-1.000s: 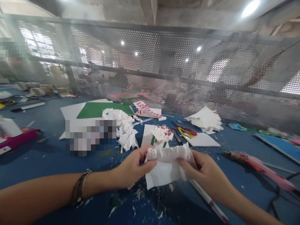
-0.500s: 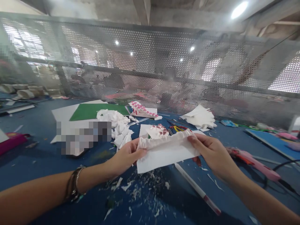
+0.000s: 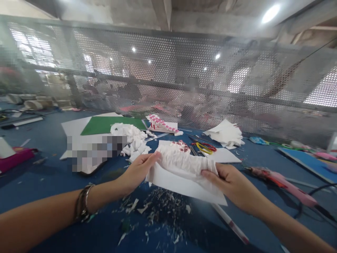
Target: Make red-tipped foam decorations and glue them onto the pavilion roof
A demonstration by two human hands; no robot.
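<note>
A white sheet of paper (image 3: 181,184) is stretched between my two hands, with a strip of crumpled white tissue paper (image 3: 185,162) along its upper side. My left hand (image 3: 139,170) pinches the left end, thumb on top. At the other end, my right hand (image 3: 234,184) grips the paper and tissue between thumb and fingers. Its fingers are partly hidden behind the sheet. Just beyond lies a red-patterned white piece (image 3: 181,146), partly covered by what I hold. A white pen-like stick (image 3: 231,225) lies on the table below my right hand.
Pliers with red and yellow handles (image 3: 206,147) lie behind the paper. A pink hot glue gun (image 3: 286,184) with a cord is at right. Crumpled tissue (image 3: 129,133), green card (image 3: 110,125) and a paper stack (image 3: 225,133) stand further back. Paper scraps litter the blue table (image 3: 105,228).
The held paper has tilted, its right end coming down and its left end rising. More of the tissue strip's face shows. The pliers and a white sheet behind are now more exposed.
</note>
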